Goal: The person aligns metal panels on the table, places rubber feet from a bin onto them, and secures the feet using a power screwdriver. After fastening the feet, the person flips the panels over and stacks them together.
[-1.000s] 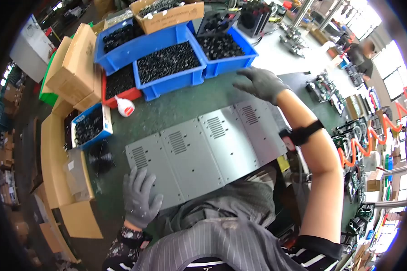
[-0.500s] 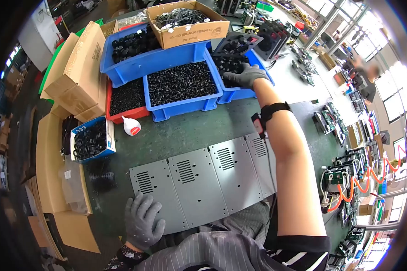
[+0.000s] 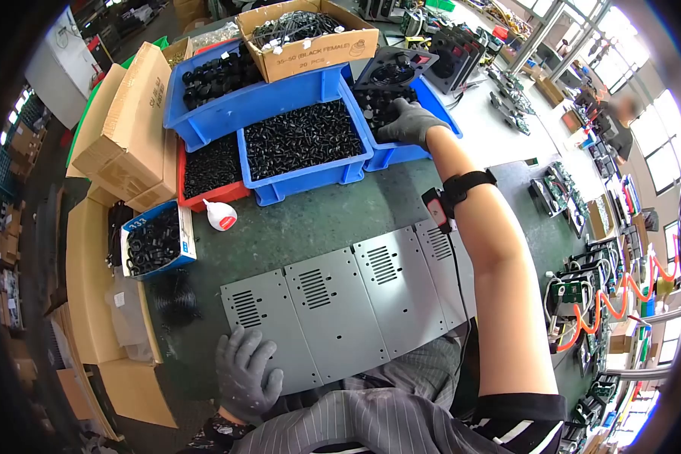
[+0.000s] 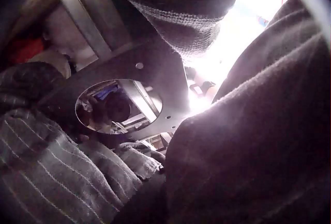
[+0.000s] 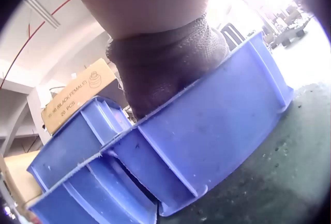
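Grey gloves cover both hands. My right hand (image 3: 414, 125) reaches into the right-hand blue bin (image 3: 390, 157), over small black parts (image 3: 376, 102). In the right wrist view the bin's wall (image 5: 222, 115) hides the fingertips, so I cannot tell whether they grip a part. Grey metal panels (image 3: 337, 314) with slots and small holes lie side by side along the near bench edge. My left hand (image 3: 247, 374) rests at their lower left corner, fingers loosely extended. The left wrist view has a dark plate (image 4: 173, 87) with a large round hole above striped cloth.
Another blue bin (image 3: 303, 181) and a red bin (image 3: 238, 191) hold small black parts. A cardboard box (image 3: 321, 54) of cables sits on the rear blue bin. Left are a white bottle (image 3: 220, 216), a small box of black rings (image 3: 188, 238) and an open carton (image 3: 91, 303).
My right hand has moved from above the bench, right of the bins, into the right-hand blue bin, and its fingers now dip lower there. The left hand has stayed by the panels' corner.
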Available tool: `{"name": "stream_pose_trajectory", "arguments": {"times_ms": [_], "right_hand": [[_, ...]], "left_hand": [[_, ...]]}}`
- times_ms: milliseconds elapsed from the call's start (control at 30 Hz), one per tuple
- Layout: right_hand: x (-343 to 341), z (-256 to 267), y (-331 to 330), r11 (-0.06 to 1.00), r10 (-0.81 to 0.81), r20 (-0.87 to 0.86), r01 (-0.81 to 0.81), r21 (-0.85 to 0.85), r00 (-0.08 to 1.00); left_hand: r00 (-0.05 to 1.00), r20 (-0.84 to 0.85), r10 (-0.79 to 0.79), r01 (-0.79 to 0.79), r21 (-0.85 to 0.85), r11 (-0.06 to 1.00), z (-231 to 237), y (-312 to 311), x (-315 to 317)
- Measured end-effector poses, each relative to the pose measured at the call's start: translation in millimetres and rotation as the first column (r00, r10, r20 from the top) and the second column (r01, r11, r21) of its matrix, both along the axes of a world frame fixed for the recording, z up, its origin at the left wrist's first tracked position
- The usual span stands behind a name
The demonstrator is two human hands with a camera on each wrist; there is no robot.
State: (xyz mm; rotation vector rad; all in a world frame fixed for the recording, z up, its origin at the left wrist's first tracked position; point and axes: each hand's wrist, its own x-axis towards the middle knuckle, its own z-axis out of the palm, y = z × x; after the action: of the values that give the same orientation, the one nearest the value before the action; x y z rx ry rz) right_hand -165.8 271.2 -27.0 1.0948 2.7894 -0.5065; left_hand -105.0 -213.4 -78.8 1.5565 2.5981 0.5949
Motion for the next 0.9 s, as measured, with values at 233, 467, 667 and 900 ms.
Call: {"name": "stream_pose_trajectory", "arguments": {"times_ms": [233,467,667,900], "right_hand": [[1.1,-7.7,5.7,0.997,0.059,-0.165,-0.068,-0.046,0.984],[0.6,-27.9,25.6,0.985,-0.119,-0.458,0.047,-0.167,0.881],[1.4,-31.0,31.4,0.928,-0.316,-0.643,0.087,-0.362,0.697],[6.0,-39.2,52.3,0.854,-0.442,-0.813,-0.101,-0.511,0.379]], "left_hand": [[0.999,-0.039,0.005,-0.005,0.001,1.000,-4.9,-1.9,0.2],[0.999,-0.039,0.013,-0.013,0.013,1.000,-6.1,-2.7,0.9],[0.999,-0.049,0.010,-0.008,0.023,1.000,-4.8,-1.6,0.5],[0.998,-0.054,0.019,-0.017,0.034,0.999,-3.2,-1.8,1.1]]}}
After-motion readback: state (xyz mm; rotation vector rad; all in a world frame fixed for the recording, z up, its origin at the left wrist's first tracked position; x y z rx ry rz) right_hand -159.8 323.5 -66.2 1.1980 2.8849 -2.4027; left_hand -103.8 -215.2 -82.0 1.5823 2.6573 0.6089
